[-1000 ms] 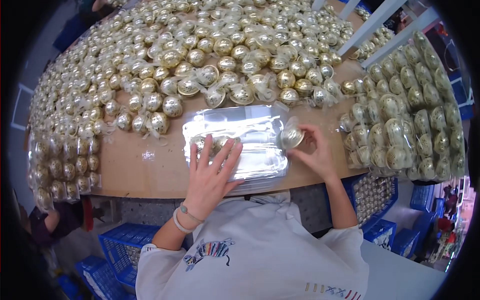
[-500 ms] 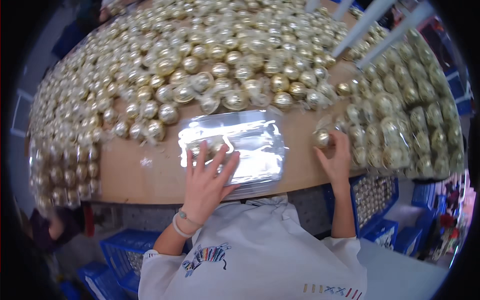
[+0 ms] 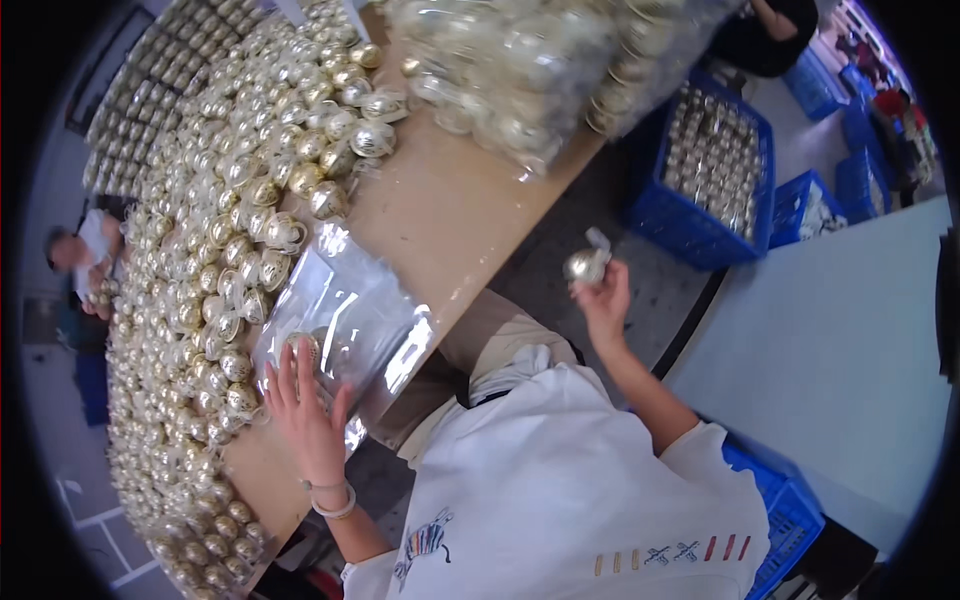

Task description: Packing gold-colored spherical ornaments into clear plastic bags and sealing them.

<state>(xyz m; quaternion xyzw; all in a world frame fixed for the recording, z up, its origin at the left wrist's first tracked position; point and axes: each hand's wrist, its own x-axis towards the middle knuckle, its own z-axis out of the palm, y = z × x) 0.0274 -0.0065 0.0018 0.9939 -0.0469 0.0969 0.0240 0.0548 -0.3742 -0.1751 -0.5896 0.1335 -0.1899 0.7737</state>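
1. Held ball point(image 3: 584, 266): small, round and shiny, of pale silvery-gold colour; a sheer whitish ribbon point(image 3: 598, 239) stands up from it at about 1 o'clock (12 being the upper edge of the view). Fine surface markings are too small to tell.

2. Right hand point(image 3: 606, 300): grasps the held ball between thumb and fingertips, with the ball at 11 o'clock from the palm. Hand and ball appear against the dark floor point(image 3: 545, 240), to one side of the table point(image 3: 430, 215).

3. Left hand point(image 3: 312, 420): fingers extended and spread, clenched on nothing, lying over the clear plastic packaging point(image 3: 350, 300). The held ball lies well apart from it, at 2 o'clock.

4. Covered ball point(image 3: 303, 346): pale gold and rounded, partly hidden under the left fingertips, at 12 o'clock from the left palm. Whether it lies inside the plastic or beneath it cannot be told.

5. Surroundings, from the centre of the view: a dense heap of similar balls point(image 3: 215, 250) covers the table toward 9 o'clock; filled clear bags point(image 3: 510, 85) stand at 12 o'clock; a blue crate point(image 3: 690, 215) packed with balls stands at 2 o'clock.
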